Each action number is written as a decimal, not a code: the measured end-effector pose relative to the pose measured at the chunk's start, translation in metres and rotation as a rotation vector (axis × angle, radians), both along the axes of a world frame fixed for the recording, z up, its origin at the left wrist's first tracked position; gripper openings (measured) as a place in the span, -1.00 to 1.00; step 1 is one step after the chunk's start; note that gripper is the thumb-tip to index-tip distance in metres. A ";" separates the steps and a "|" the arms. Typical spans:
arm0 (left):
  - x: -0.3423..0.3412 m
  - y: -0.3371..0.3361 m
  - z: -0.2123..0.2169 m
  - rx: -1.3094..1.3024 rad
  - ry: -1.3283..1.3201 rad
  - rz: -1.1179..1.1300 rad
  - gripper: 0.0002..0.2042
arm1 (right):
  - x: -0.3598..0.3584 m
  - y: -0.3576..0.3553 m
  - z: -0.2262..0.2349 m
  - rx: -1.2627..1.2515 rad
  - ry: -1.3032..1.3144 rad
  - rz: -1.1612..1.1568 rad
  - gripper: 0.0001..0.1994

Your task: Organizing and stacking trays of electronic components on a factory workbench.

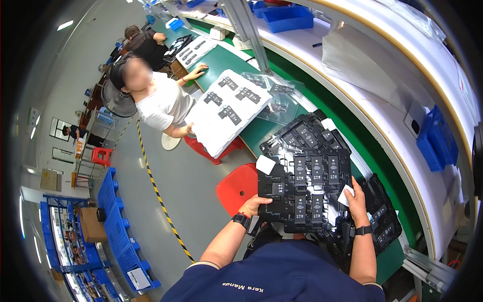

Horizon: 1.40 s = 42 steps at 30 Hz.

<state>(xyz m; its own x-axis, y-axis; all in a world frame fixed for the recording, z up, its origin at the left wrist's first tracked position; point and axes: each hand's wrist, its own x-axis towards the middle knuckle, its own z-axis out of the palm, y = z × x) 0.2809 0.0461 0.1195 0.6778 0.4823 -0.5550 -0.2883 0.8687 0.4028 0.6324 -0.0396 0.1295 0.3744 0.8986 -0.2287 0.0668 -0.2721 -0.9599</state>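
Observation:
A black plastic tray [287,173] hangs level in front of me, with several flat black batteries [316,169] in its pockets. My left hand [255,205] grips its left edge, thumb on top. Around the opposite edge closes my right hand [356,204], next to a small white paper slip [345,195]. Another white slip [265,164] lies at the tray's far left corner. The fingers beneath the tray are hidden. Beyond it, a further black tray of batteries [305,133] rests on the green bench, and more loaded trays [385,221] lie to the right, partly covered.
A red stool [238,189] stands left of the tray. Farther along the green bench [219,63], a seated co-worker [166,100] is beside a white tray [211,128] holding black parts. Blue bins [436,138] sit on the shelf at right. Blue pallets [118,216] line the left floor.

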 end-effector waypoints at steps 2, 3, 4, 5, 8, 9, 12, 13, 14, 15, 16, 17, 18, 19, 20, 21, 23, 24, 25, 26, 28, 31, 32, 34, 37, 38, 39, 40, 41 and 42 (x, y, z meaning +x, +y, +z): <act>0.000 0.001 0.001 0.045 0.025 -0.002 -0.57 | -0.002 -0.001 0.006 -0.020 -0.035 0.000 -0.48; -0.001 0.004 0.002 0.046 0.018 -0.006 -0.57 | -0.003 -0.002 0.010 -0.044 -0.068 -0.014 -0.49; -0.002 0.006 0.004 0.045 0.054 -0.002 -0.57 | -0.002 -0.002 0.004 -0.024 -0.056 -0.020 -0.50; 0.002 0.007 0.004 0.044 0.084 -0.006 -0.57 | -0.001 -0.003 0.005 -0.026 -0.068 -0.033 -0.50; -0.001 0.004 -0.006 0.070 0.051 0.037 -0.56 | -0.002 -0.002 0.009 0.033 -0.122 -0.036 -0.55; -0.008 0.005 -0.009 0.073 0.060 0.024 -0.55 | -0.005 -0.002 0.009 0.009 -0.112 -0.042 -0.58; -0.010 0.001 -0.018 0.111 0.018 0.036 -0.50 | -0.015 0.000 0.025 0.013 0.070 -0.099 -0.58; -0.008 0.001 -0.022 0.108 0.012 0.011 -0.50 | -0.016 -0.001 0.030 0.021 0.073 -0.113 -0.58; -0.007 -0.002 -0.021 0.132 0.014 0.013 -0.51 | -0.016 -0.003 0.034 -0.002 0.021 -0.114 -0.60; -0.006 -0.004 -0.020 0.155 0.017 0.018 -0.51 | -0.015 -0.005 0.035 -0.025 -0.030 -0.114 -0.63; -0.006 -0.007 -0.017 0.141 0.028 0.005 -0.52 | -0.012 -0.007 0.034 -0.024 -0.031 -0.126 -0.63; -0.009 -0.009 -0.017 0.143 0.030 -0.001 -0.52 | -0.012 -0.007 0.034 -0.006 0.059 -0.121 -0.66; -0.014 -0.011 -0.018 0.127 0.027 0.005 -0.52 | -0.011 -0.007 0.034 0.013 0.149 -0.114 -0.68; -0.020 -0.013 -0.018 0.110 0.024 0.013 -0.52 | -0.011 -0.008 0.036 0.015 0.152 -0.118 -0.68; -0.024 -0.016 -0.021 0.106 0.008 0.009 -0.50 | -0.010 -0.010 0.040 0.006 0.230 -0.099 -0.69; -0.028 -0.019 -0.023 0.108 0.010 0.007 -0.50 | -0.008 -0.011 0.040 -0.003 0.309 -0.079 -0.70; -0.037 -0.024 -0.026 0.177 0.027 0.051 -0.47 | -0.005 -0.012 0.037 0.028 0.256 -0.070 -0.71; -0.042 -0.027 -0.022 0.166 0.020 0.067 -0.49 | -0.004 -0.013 0.038 0.031 0.271 -0.057 -0.72; -0.048 -0.029 -0.022 0.167 0.024 0.063 -0.49 | -0.003 -0.013 0.041 0.035 0.285 -0.043 -0.73; -0.053 -0.034 -0.024 0.164 0.029 0.078 -0.49 | -0.002 -0.013 0.048 0.027 0.369 -0.050 -0.74; -0.063 -0.044 -0.029 0.138 0.046 0.109 -0.47 | 0.006 -0.013 0.050 0.072 0.505 -0.069 -0.75; -0.073 -0.057 -0.027 0.206 0.069 0.250 -0.46 | 0.016 -0.012 0.048 0.109 0.564 -0.096 -0.73; -0.074 -0.062 -0.022 0.215 0.105 0.289 -0.45 | 0.021 -0.014 0.049 0.126 0.582 -0.114 -0.73; -0.101 -0.080 -0.048 0.235 0.144 0.360 -0.45 | 0.030 -0.015 0.050 0.149 0.603 -0.136 -0.72; -0.123 -0.096 -0.053 0.177 0.190 0.439 -0.45 | 0.035 -0.013 0.046 0.167 0.608 -0.188 -0.72; -0.131 -0.100 -0.052 0.206 0.186 0.481 -0.45 | 0.033 -0.010 0.044 0.160 0.607 -0.185 -0.72; -0.135 -0.105 -0.052 0.235 0.184 0.524 -0.45 | 0.031 -0.008 0.040 0.153 0.616 -0.220 -0.72; -0.140 -0.110 -0.051 0.193 0.143 0.541 -0.44 | 0.029 -0.006 0.035 0.146 0.627 -0.253 -0.72; -0.149 -0.117 -0.055 0.188 0.154 0.559 -0.44 | 0.025 -0.005 0.032 0.132 0.635 -0.237 -0.72; -0.161 -0.121 -0.062 0.180 0.168 0.583 -0.43 | 0.021 -0.004 0.028 0.143 0.612 -0.291 -0.71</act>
<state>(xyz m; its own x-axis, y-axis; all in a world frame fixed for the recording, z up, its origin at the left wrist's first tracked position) 0.1201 -0.0751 0.0570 0.1857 0.8418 -0.5069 -0.6137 0.5022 0.6092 0.6538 -0.0433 0.1578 0.4461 0.8185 -0.3620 -0.5549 -0.0644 -0.8294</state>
